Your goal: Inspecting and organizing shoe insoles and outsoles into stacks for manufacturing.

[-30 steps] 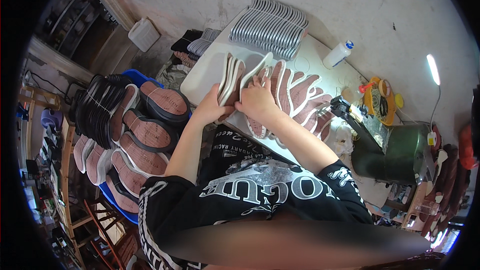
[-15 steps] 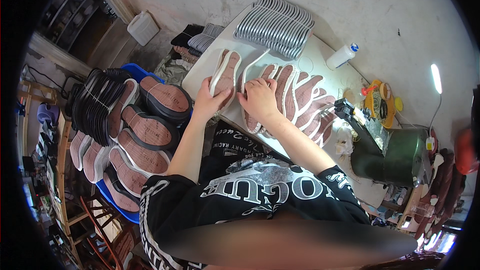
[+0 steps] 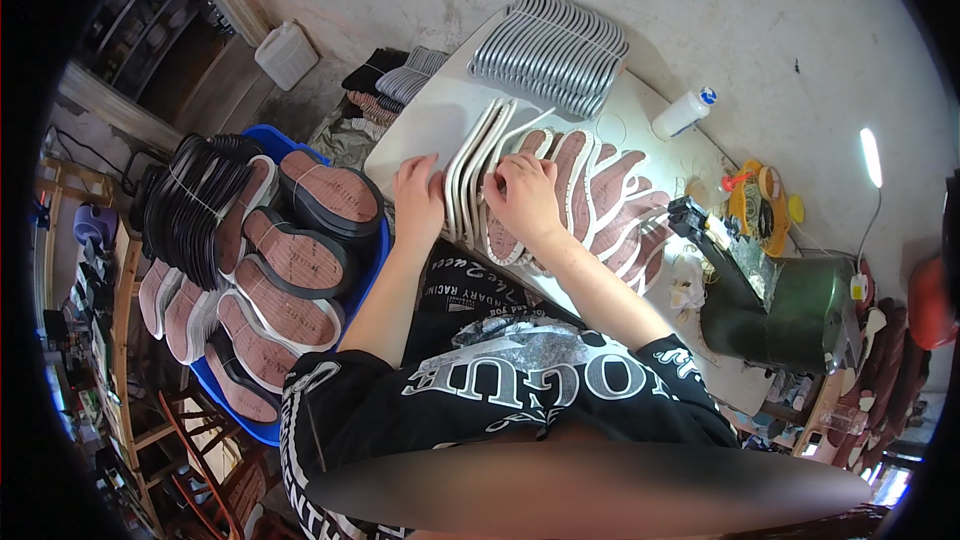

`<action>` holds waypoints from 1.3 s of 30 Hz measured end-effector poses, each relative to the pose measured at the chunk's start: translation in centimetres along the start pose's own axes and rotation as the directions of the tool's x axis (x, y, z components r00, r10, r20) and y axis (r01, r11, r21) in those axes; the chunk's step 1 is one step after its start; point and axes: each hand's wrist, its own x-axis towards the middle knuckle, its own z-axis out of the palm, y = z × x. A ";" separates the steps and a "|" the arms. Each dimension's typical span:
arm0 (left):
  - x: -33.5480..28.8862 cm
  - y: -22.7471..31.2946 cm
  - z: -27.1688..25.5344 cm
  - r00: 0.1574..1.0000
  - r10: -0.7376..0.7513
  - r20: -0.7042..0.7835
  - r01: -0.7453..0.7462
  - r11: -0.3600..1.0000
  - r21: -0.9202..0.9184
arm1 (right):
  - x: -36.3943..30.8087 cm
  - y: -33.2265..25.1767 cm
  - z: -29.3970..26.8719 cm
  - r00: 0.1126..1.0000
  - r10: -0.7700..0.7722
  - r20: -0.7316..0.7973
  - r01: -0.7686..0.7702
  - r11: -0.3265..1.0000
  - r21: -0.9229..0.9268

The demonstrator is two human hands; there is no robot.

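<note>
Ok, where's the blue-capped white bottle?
In the head view's upper right, the bottle is on the white table by the wall, right of the grey bundle.

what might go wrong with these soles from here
The white-edged soles between the left hand and right hand stand on edge, so they might topple if nudged. The overlapping soles right of them could slide if bumped. The heaped soles above the rim of the blue bin might slip off.
</note>
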 end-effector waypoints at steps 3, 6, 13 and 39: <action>0.7 1.3 -0.1 0.941 -0.259 0.217 0.338 0.765 -0.548 | 0.0 0.2 0.8 0.998 -0.028 0.063 0.036 0.990 -0.137; 2.6 3.0 -1.1 0.912 -0.148 0.383 0.317 0.847 -0.427 | -0.4 0.3 0.9 0.995 -0.085 0.049 0.088 0.992 -0.085; 4.0 4.9 -0.1 0.945 -0.063 0.321 0.088 0.994 -0.065 | -2.0 -0.3 -4.4 0.836 -0.097 0.540 0.137 0.990 -0.035; 5.6 10.0 2.2 0.727 -0.267 0.633 0.063 0.943 0.326 | -6.2 0.8 -4.7 0.881 0.466 0.077 -0.452 0.783 0.427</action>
